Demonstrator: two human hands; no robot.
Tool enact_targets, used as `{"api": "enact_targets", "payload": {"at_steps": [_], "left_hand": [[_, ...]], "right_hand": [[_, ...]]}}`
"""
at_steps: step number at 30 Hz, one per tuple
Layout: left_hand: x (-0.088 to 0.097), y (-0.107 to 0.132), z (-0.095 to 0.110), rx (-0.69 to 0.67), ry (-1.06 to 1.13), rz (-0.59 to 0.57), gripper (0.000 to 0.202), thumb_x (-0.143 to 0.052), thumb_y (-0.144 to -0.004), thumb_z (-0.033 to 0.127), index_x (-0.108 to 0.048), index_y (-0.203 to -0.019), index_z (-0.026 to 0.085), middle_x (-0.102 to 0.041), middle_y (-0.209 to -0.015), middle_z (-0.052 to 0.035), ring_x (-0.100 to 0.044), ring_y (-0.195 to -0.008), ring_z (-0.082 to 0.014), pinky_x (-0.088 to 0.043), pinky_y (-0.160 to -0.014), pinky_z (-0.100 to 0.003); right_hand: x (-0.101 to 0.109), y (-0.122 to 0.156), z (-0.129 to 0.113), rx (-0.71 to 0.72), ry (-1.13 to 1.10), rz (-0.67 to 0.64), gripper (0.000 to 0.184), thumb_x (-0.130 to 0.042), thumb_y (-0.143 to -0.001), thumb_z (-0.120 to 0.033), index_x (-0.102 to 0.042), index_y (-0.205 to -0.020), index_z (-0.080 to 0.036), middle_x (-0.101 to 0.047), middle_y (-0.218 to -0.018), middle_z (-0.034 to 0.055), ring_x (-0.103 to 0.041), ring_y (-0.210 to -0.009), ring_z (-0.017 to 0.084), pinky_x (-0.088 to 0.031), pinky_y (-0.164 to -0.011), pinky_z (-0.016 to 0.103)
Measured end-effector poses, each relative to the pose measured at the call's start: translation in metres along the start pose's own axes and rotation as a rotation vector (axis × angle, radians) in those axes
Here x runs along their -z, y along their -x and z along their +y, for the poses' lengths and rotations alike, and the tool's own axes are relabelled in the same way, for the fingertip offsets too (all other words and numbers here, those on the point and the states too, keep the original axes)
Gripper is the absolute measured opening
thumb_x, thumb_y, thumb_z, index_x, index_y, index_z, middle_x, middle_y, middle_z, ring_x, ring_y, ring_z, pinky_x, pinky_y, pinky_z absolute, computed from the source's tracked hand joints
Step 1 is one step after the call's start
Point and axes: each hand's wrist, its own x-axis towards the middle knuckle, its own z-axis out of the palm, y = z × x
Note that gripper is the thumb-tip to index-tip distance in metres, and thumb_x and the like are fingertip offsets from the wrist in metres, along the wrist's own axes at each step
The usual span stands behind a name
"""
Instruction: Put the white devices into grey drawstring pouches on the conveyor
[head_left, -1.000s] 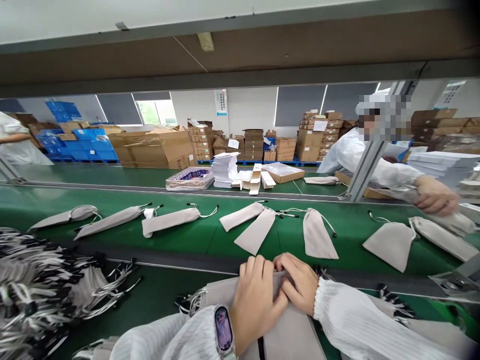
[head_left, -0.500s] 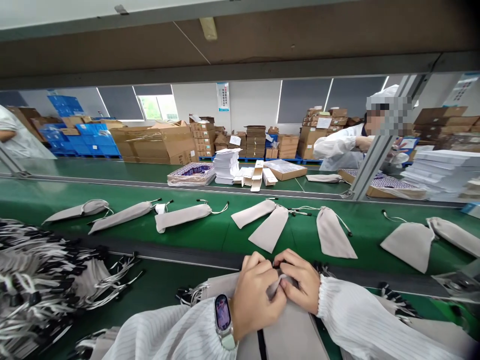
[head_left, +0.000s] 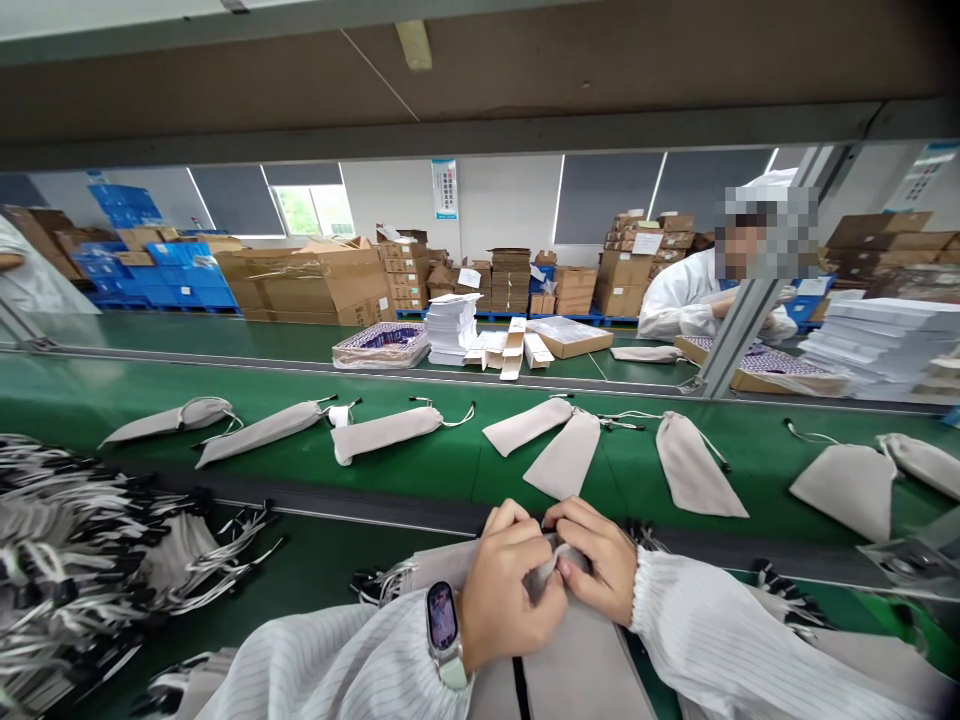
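My left hand (head_left: 514, 585) and my right hand (head_left: 596, 560) meet at the top of a grey drawstring pouch (head_left: 589, 660), low in the middle of the view. Fingers and thumbs of both pinch the gathered fabric at its mouth. The pouch lies flat, its top partly hidden by my fingers. Beside it, under my left wrist, more grey fabric shows with a black strip between. Behind my left hand another grey pouch (head_left: 442, 560) lies with its cords to the left. My left wrist wears a smartwatch (head_left: 442, 615).
A large heap of pouches with white cords and black tips (head_left: 67, 560) lies at the left. Several grey pouches (head_left: 394, 432) lie along a green belt (head_left: 450, 480) ahead. Beyond a metal post (head_left: 750, 320), a co-worker in white (head_left: 682, 295) sits near stacked white paper (head_left: 885, 345).
The pouches on the belt have shifted right. My hands stay at the pouch mouth, with slight finger movement. The co-worker's arms have come lower.
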Motion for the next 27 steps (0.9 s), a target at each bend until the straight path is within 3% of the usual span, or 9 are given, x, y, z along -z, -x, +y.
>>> {"api": "enact_targets", "payload": {"at_steps": [18, 27], "left_hand": [[0.0021, -0.0013, 0.0011, 0.036, -0.038, -0.039, 0.021, -0.039, -0.064, 0.016, -0.022, -0.053, 0.015, -0.034, -0.058, 0.0002, -0.036, -0.067, -0.0148, -0.028, -0.059, -0.030], [-0.0017, -0.0010, -0.0021, 0.012, -0.001, -0.064, 0.012, -0.037, -0.064, 0.017, -0.029, -0.055, 0.016, -0.033, -0.058, -0.0001, -0.035, -0.057, -0.0128, -0.029, -0.053, -0.027]], "right_hand": [[-0.0025, 0.0008, 0.0025, -0.040, 0.031, -0.032, 0.018, -0.031, -0.077, -0.028, -0.043, -0.070, -0.016, -0.044, -0.073, 0.0063, -0.041, -0.070, 0.017, -0.037, -0.063, 0.031], [-0.0029, 0.0016, 0.0039, -0.043, 0.020, -0.021, 0.018, -0.031, -0.078, -0.027, -0.043, -0.071, -0.016, -0.045, -0.072, 0.0059, -0.043, -0.068, 0.017, -0.038, -0.062, 0.030]]}}
